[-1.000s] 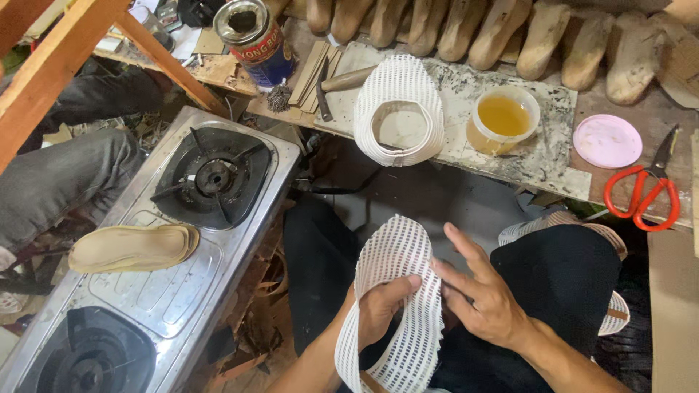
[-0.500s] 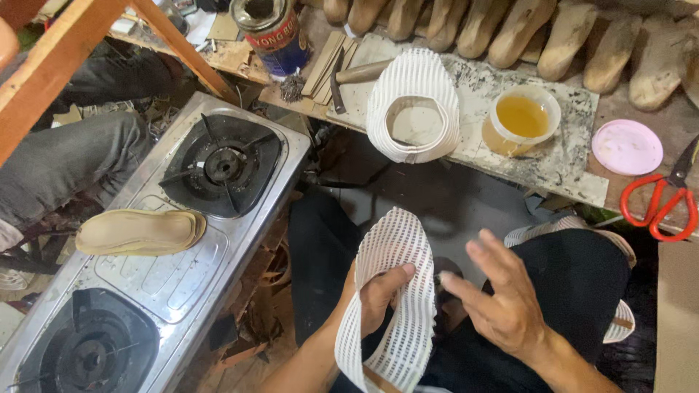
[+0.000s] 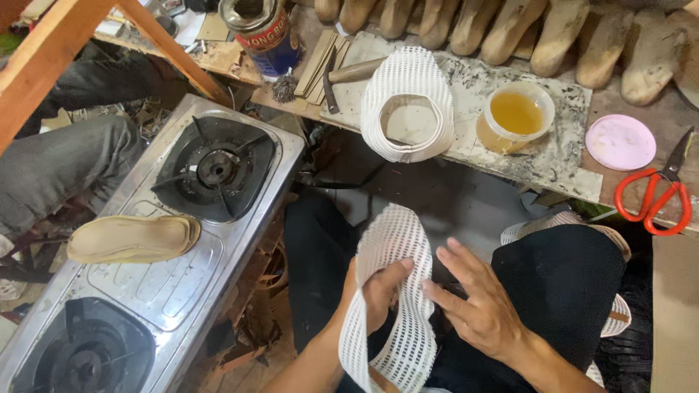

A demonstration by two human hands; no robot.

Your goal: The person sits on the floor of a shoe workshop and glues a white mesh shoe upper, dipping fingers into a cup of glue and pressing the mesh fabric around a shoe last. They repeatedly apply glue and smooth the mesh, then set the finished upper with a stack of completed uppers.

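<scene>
A person sits with knees under a cluttered counter (image 3: 553,156), seen from above. At the 6 o'clock part of the view, the left hand (image 3: 378,291) has its grip closed around a white mesh shoe upper (image 3: 389,291), thumb over the front and fingers tucked inside the loop. The upper hangs over the lap, running from the centre down toward 6 o'clock. The right hand (image 3: 480,309) sits just beside it at about 5 o'clock, its grip wide open, fingers spread, holding nothing; whether the fingertips touch the mesh is hard to tell.

At 12 o'clock on the counter lies a second white mesh upper (image 3: 408,109), with a tub of amber glue (image 3: 515,116) just to its right. A pink round lid (image 3: 620,142) and red-handled scissors (image 3: 655,196) lie toward 2 o'clock. At 9 o'clock stands a steel two-burner gas stove (image 3: 145,262), with tan shoe soles (image 3: 131,239) resting between its burners.
</scene>
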